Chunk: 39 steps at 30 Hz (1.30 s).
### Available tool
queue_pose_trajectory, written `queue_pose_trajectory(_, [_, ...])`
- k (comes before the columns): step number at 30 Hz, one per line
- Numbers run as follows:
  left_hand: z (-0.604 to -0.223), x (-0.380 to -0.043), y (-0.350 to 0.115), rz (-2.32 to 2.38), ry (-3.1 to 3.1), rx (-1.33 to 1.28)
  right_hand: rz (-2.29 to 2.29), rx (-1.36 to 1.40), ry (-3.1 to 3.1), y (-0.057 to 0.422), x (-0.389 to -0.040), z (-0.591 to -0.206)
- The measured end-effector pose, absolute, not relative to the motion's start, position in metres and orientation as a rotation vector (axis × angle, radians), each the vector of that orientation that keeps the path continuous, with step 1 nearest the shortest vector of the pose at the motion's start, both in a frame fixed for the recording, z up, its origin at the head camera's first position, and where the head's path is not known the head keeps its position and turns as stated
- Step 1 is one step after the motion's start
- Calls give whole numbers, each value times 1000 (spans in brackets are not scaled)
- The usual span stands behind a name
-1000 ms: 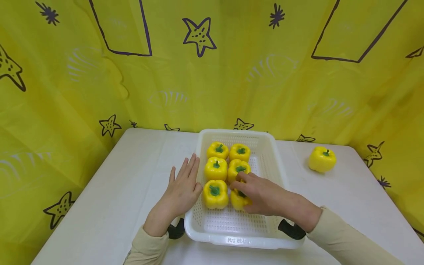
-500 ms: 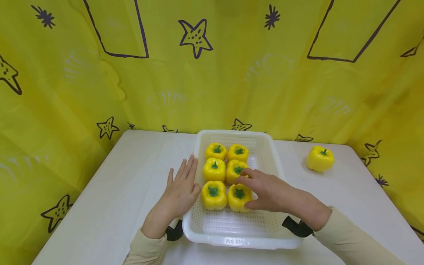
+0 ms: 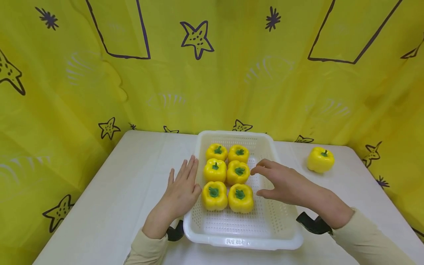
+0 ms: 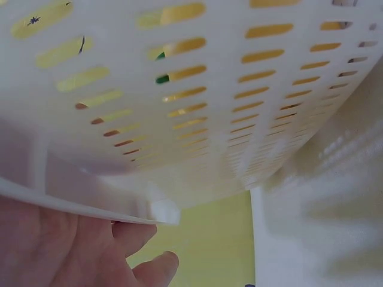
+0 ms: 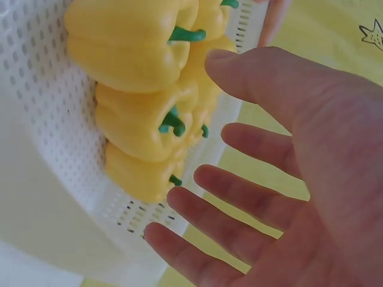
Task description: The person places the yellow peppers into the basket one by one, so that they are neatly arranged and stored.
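A white plastic basket (image 3: 243, 241) with perforated walls holds several yellow bell peppers, standing stems up in two columns. My left hand (image 3: 181, 191) lies flat along the basket's left rim, fingers straight and pointing away; in the left wrist view its fingers (image 4: 90, 251) show just under the rim. My right hand (image 3: 288, 182) hovers over the right side of the basket, thumb and fingers spread, holding nothing. Nearest to it are the front right bell pepper (image 3: 241, 198) and the middle right one (image 3: 238, 172). In the right wrist view, a gap separates the palm from the bell peppers (image 5: 134, 45).
One more yellow bell pepper (image 3: 320, 160) stands on the white table (image 3: 132, 184), right of the basket. Behind the table hangs a yellow curtain (image 3: 232, 81) with drawn stars. A black piece (image 3: 314, 222) sits under the right wrist.
The right hand has let go of the front right bell pepper, opened, and drawn back to the right and up. The left hand has stayed at the rim.
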<state>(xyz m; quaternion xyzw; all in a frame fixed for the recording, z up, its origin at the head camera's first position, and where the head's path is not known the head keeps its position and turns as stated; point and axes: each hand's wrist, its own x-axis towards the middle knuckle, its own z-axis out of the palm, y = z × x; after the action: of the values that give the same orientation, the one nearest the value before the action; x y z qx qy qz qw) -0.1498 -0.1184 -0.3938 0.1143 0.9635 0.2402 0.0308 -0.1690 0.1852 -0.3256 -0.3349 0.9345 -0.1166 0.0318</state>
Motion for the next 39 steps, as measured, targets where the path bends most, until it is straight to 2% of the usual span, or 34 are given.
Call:
queue_pose_trajectory(7, [-393,-150,-119,735,2976,361,-379,-1082,2992,198,-175,-321])
queue_pose_trajectory(39, [-393,-150,-118,732,2984,353,-507,-668,3185,265,-196,-328])
